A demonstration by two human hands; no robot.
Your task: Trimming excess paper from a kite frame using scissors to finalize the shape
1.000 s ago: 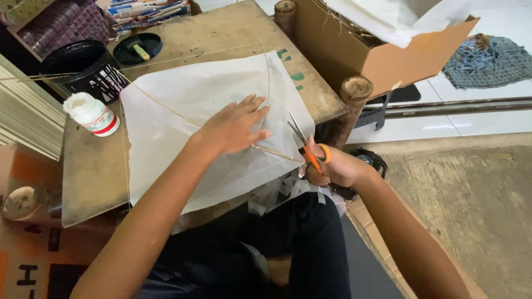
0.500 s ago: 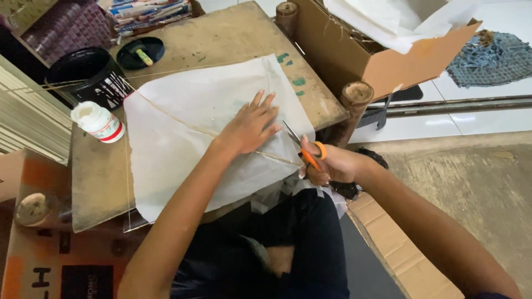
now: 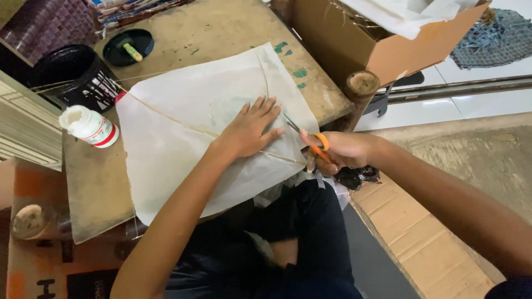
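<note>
One sheet of pale paper (image 3: 183,144), a kite skin with thin sticks crossing under it, lies flat on the worn wooden table (image 3: 221,33), its near-right corner hanging over the edge toward the person's lap. The left hand (image 3: 249,128) presses on it with fingers spread, released and flat rather than clenched. A second ago that hand lay nearer the middle of the sheet; it now sits closer to the right edge, beside the blades. The right hand (image 3: 335,150) has a clenched grip on orange-handled scissors (image 3: 310,141), whose blades point up-left onto the paper's right edge, slightly parted; they have crept a little farther along that edge, so trimming looks to be advancing.

Left of the sheet stands a white glue bottle (image 3: 88,126) with a red band, and beyond it a black bucket (image 3: 75,77) and a dark lid (image 3: 128,47). A cardboard box (image 3: 354,44) sits at the far right.
</note>
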